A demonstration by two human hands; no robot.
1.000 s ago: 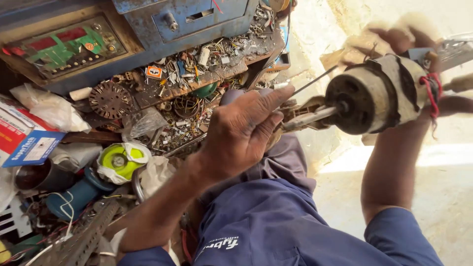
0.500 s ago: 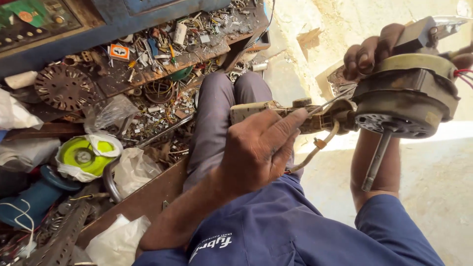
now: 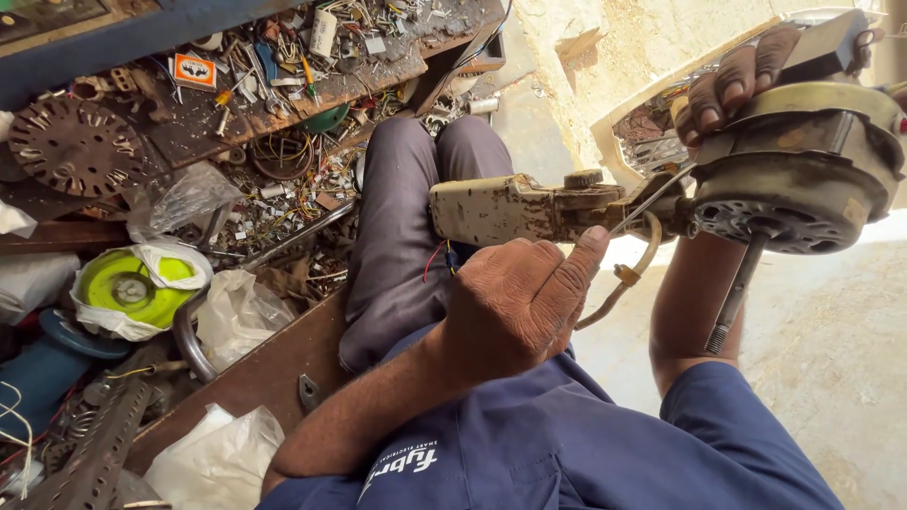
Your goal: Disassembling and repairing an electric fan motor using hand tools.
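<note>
My right hand point(image 3: 732, 90) grips the top of an old fan motor point(image 3: 803, 179), its steel shaft point(image 3: 732, 297) pointing down. A cream, dirty neck bracket point(image 3: 515, 210) sticks out leftward from the motor over my lap. My left hand point(image 3: 520, 302) is closed around a thin screwdriver point(image 3: 647, 203), whose tip meets the joint between bracket and motor. A beige cable loop point(image 3: 633, 269) hangs below that joint. Thin red and blue wires point(image 3: 439, 260) dangle under the bracket.
A cluttered wooden bench point(image 3: 283, 104) at upper left holds wires, screws, tools and a rusty perforated disc point(image 3: 76, 146). A green reel in a white bag point(image 3: 132, 283), plastic bags point(image 3: 222, 458) and a perforated metal strip point(image 3: 94, 453) lie lower left. Sandy floor point(image 3: 831, 340) at right.
The motor has turned so that its shaft points down instead of toward me. My left hand has shifted from the shaft end to the bracket joint with the screwdriver.
</note>
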